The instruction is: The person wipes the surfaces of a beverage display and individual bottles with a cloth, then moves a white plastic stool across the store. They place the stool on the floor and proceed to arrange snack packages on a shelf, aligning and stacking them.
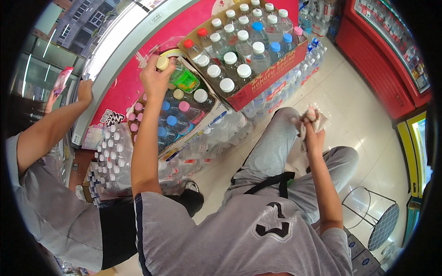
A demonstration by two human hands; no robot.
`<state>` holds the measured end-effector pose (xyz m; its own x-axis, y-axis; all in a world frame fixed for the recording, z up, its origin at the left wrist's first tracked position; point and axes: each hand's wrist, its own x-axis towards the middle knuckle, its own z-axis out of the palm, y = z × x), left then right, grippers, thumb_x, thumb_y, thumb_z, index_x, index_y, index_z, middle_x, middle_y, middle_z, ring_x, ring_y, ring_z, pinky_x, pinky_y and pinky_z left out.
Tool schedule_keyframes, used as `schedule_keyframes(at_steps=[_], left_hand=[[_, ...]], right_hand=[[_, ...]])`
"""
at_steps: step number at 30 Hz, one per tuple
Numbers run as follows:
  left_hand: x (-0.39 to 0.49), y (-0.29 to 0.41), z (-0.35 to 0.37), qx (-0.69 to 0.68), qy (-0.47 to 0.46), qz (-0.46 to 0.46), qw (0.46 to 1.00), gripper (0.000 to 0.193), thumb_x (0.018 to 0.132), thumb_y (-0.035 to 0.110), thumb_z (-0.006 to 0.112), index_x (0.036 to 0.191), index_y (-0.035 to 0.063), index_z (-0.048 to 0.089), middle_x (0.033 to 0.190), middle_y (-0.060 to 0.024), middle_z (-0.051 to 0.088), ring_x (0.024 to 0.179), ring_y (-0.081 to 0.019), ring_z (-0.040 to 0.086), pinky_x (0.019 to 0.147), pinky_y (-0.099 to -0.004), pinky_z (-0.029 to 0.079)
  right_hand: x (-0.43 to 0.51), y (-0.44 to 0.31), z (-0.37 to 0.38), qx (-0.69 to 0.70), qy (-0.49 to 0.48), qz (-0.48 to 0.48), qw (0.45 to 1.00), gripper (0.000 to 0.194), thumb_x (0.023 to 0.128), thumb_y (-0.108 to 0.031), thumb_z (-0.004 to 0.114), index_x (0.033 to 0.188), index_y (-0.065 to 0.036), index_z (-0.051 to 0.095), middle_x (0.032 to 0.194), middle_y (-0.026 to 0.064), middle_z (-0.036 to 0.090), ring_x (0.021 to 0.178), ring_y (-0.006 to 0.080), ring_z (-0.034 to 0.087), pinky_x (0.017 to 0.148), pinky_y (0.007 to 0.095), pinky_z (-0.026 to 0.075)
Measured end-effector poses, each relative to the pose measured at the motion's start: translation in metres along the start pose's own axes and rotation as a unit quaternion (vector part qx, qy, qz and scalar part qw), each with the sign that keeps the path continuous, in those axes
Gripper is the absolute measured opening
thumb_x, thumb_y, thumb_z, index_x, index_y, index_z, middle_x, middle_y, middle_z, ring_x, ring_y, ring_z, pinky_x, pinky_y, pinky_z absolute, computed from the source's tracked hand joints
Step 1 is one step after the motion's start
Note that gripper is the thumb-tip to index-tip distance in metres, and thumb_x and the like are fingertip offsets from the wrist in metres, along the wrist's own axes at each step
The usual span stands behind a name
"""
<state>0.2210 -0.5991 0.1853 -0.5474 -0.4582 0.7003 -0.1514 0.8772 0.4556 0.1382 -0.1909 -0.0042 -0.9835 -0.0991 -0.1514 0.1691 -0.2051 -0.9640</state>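
Observation:
My left hand (157, 76) grips a plastic bottle (185, 80) by its pale yellow cap; the bottle has a green label and is tilted over an open carton (193, 128). That carton holds bottles with pink, blue, yellow and white caps. Behind it and to the right stands a red cardboard carton (272, 77) full of bottles, mostly white-capped, a few with red, blue or pink caps. In my right hand (312, 132), above my knees, is a crumpled whitish cloth (319, 122).
Another person (51, 207) stands at the left, a hand on the edge of a display case (114, 51). Shrink-wrapped bottle packs (112, 155) are stacked under and beside the cartons. A round stool (383, 226) is at the lower right, a red cooler (376, 62) at the upper right.

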Motion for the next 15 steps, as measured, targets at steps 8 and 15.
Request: schedule_keyframes(at_steps=[8,15], left_hand=[[-0.039,-0.061,0.050,0.155,-0.133,0.054,0.978,0.038,0.077,0.033,0.074,0.088,-0.0012,0.062,0.078,-0.0216,0.065,0.073,-0.0372,0.064,0.065,-0.0429,0.050],[-0.038,-0.064,0.061,0.135,-0.334,-0.102,0.927,0.041,0.085,0.032,0.067,0.105,-0.0044,0.062,0.096,-0.0264,0.065,0.090,-0.0360,0.063,0.080,-0.0410,0.048]], right_hand=[[-0.007,0.134,-0.108,-0.227,-0.032,0.155,0.961,0.031,0.083,-0.014,0.064,0.111,0.001,0.058,0.079,0.0098,0.063,0.077,0.0174,0.061,0.066,0.0323,0.049],[-0.061,0.204,-0.099,-0.556,-0.109,0.116,0.816,0.050,0.074,-0.036,0.070,0.116,-0.012,0.055,0.125,0.0211,0.050,0.105,0.0412,0.057,0.083,0.0587,0.045]])
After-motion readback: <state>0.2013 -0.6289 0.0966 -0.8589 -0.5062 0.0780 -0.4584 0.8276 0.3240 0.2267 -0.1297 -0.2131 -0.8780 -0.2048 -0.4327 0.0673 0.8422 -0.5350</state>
